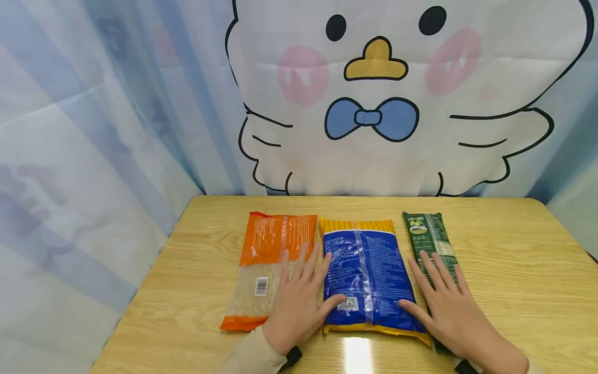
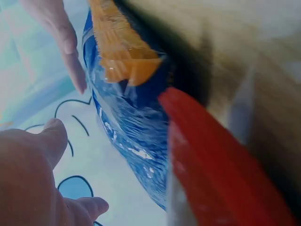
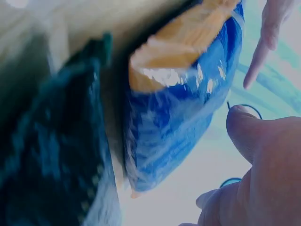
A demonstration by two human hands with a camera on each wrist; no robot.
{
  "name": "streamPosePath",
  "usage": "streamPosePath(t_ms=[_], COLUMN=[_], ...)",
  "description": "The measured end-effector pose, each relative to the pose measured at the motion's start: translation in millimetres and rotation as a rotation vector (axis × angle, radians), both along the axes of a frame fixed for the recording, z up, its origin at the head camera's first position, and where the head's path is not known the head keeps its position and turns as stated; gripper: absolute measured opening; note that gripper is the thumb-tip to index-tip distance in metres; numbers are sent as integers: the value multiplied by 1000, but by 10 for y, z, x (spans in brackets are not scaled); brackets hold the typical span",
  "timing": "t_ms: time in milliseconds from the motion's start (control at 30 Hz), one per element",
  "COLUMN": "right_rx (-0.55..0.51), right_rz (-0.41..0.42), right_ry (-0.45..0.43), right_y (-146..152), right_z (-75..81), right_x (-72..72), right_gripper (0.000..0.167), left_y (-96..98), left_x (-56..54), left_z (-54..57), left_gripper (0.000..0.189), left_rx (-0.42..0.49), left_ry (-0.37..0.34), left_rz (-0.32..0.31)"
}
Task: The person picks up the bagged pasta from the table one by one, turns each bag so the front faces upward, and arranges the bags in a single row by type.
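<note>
Three packets lie side by side in the head view. On the left is an orange bag [image 1: 263, 239] with a see-through lower part showing pale contents and a barcode. In the middle sits a plump blue bag [image 1: 383, 259] with yellow ends, back seam up. A narrow dark green Olivoila packet [image 1: 422, 228] is on the right. My left hand [image 1: 299, 304], fingers spread, is over the orange bag's right side, its thumb over the blue bag. My right hand [image 1: 450, 311] spreads over the green packet, hiding its lower part. Both wrist views show the hands [image 2: 28, 174] [image 3: 277, 165] above the bags.
The packets lie on a light wooden table [image 1: 523, 249]. Behind it hangs a curtain [image 1: 369, 161] printed with a large white cartoon bird wearing a blue bow tie. More pale blue cloth [image 1: 84, 208] hangs along the left side.
</note>
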State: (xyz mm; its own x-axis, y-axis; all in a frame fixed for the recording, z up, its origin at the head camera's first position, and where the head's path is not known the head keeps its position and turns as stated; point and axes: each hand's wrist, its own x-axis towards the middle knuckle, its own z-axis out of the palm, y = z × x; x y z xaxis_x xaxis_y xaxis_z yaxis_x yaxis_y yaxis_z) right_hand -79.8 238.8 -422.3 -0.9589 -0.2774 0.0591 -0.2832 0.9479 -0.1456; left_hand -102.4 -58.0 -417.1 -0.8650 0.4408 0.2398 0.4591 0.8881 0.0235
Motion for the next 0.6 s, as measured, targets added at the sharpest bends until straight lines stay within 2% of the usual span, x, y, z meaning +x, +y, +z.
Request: streamPosePath(t_ms=[167,333,600], right_rx=[-11,-20,-23], right_rz=[-12,-16,-7], right_ry=[1,3,-3], right_y=[86,162,280], right_z=[-3,-9,-13], right_x=[-21,-48,-44], right_gripper=[87,89,89], left_y=[165,341,506], left_x=[-49,-117,-156], left_z=[42,75,124], left_gripper=[76,75,73], left_rx=[57,29,-43], left_ry=[-66,-45,-85], left_rz=[-25,-54,-84])
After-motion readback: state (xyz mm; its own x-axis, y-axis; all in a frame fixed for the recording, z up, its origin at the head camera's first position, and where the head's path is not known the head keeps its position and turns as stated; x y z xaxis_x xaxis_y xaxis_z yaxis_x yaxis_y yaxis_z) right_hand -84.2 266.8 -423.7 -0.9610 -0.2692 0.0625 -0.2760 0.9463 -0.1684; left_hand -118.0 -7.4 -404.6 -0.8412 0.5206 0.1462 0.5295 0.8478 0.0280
